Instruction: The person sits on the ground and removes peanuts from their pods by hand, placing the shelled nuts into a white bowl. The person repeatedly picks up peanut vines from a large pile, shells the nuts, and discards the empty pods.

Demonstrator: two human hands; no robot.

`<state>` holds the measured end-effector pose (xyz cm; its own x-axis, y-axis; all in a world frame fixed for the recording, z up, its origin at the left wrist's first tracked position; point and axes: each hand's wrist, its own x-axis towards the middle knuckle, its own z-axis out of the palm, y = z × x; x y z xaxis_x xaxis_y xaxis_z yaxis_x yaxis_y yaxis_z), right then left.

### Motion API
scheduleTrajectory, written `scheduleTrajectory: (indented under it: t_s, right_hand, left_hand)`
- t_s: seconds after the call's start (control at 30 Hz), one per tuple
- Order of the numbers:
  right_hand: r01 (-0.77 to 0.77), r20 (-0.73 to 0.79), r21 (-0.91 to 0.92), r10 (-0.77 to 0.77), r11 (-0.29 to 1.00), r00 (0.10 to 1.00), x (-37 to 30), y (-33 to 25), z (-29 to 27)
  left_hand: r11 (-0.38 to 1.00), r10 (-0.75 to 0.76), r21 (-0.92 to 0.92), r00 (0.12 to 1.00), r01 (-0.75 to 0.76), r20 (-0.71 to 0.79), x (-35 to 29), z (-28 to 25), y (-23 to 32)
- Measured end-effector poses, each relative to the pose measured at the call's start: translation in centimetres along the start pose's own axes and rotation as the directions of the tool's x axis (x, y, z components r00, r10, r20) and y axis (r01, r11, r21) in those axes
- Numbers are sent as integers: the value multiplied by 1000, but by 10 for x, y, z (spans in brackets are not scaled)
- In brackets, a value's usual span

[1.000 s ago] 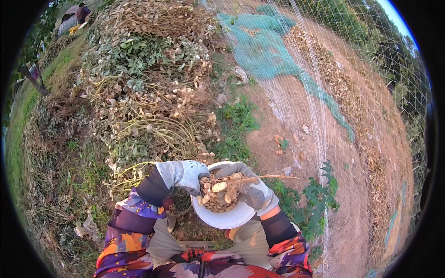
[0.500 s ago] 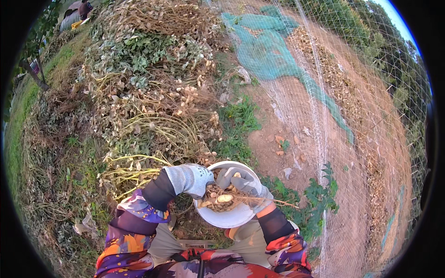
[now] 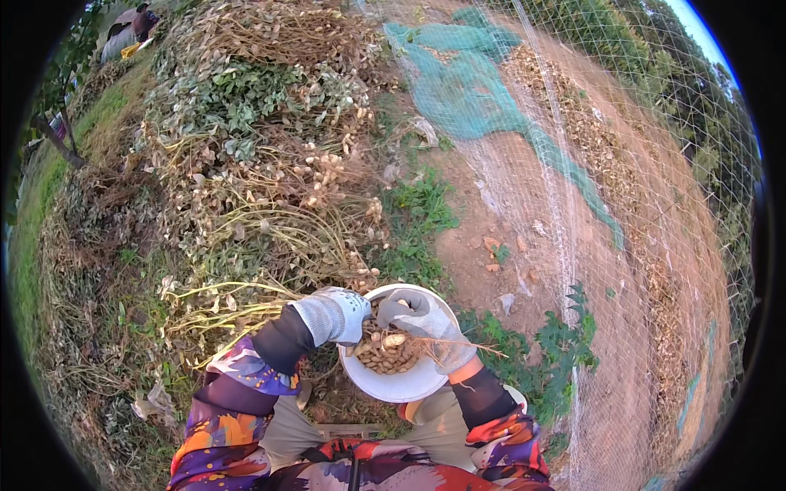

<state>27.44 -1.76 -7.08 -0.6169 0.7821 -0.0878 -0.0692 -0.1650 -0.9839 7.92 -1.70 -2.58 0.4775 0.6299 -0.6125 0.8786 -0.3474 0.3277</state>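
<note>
A white bucket (image 3: 399,388) partly filled with peanuts (image 3: 378,358) stands between my knees. My left hand (image 3: 337,316), in a grey-and-white work glove, is closed round the peanut plant (image 3: 241,307) at the bucket's left rim. Its yellowish stems trail out to the left. Over the bucket's right side, my right hand (image 3: 430,327), in a grey glove, has its fingers curled in on the plant's roots and pods. Thin brown roots (image 3: 475,346) stick out past this hand to the right. The fingertips are partly hidden among the pods.
Heaped peanut plants (image 3: 270,180) with leaves and pods lie ahead and to the left. On the right hangs white netting (image 3: 622,270), with teal mesh (image 3: 467,90) farther off. Green weeds (image 3: 557,352) grow beside the bucket. A person (image 3: 141,23) is far away at upper left.
My right hand's fingers have curled in tighter over the bucket. The root strands have shifted slightly, and more of the loose peanuts in the bucket show. My left hand keeps its grip.
</note>
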Motion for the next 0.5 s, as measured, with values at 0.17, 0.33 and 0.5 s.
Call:
scheduleTrajectory:
  t_s: [0.17,0.33,0.5]
  right_hand:
    - [-7,-283,-430,-127,903,951,11,9,-8]
    - [-8,-312,-779,-376,627,872,14,4,-8]
    - [-56,-494,-135,-18,989,869,15,11,-21]
  left_hand:
    - [992,-124,-28,985,122,-116,8,-3,10]
    - [975,-204,52,967,214,-155,13,-5,17]
    - [983,-155,70,972,170,-178,7,-13,22]
